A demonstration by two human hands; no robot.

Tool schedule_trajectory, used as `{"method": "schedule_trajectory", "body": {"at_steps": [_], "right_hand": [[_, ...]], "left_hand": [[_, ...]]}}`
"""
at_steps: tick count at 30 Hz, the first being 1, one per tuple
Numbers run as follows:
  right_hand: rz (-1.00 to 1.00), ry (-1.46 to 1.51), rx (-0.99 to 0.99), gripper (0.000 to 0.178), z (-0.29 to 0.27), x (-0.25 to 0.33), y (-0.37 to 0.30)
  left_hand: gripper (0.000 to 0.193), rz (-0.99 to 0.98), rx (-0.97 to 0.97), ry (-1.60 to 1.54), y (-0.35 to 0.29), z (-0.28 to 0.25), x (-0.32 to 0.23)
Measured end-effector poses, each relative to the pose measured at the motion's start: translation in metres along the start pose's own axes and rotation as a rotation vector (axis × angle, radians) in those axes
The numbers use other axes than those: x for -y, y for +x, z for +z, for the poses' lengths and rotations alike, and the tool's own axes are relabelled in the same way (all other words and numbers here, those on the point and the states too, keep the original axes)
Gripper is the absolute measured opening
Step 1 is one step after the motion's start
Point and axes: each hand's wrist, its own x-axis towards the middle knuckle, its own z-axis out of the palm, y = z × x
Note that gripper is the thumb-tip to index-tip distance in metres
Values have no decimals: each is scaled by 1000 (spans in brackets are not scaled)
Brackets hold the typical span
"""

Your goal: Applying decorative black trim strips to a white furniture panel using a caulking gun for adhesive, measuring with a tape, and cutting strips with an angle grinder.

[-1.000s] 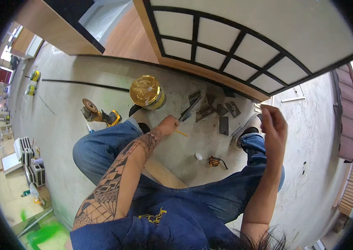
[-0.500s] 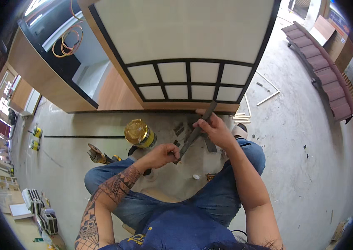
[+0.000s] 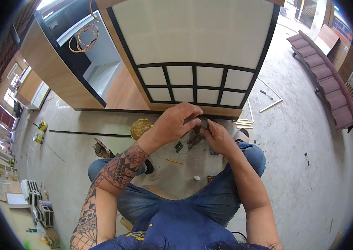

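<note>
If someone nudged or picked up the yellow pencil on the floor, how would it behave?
The yellow pencil looks slim and straight, so it would probably feel light and stiff. Lying loose on the smooth-looking floor, it may roll or skid when nudged, though its barrel is too small here to tell round from faceted.

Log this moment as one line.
Left hand: holding dark piece | right hand: holding same piece | floor: yellow pencil, gold-topped can partly hidden by left arm
</note>
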Motion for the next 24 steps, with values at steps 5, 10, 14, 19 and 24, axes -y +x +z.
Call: {"method": "schedule_trajectory", "body": {"at_steps": [5,10,14,19,24], "right_hand": [[-123,-151,-28,38,1,11,0],[-146,-148,-133,40,0,21,1],[-59,-283,-148,45,3,40,1],[-56,-343,-149,48,17,35,-1],[-117,-443,-121,50,39,33,2]], "left_hand": [[18,10,89,110,-8,-2,3],[16,-17,-133,47,-20,0,23],[15,-131,-135,41,-37,4,29],[8,-137,-289,93,-59,26,41],[7,-298,-365,-6,-92,39,54]]}}
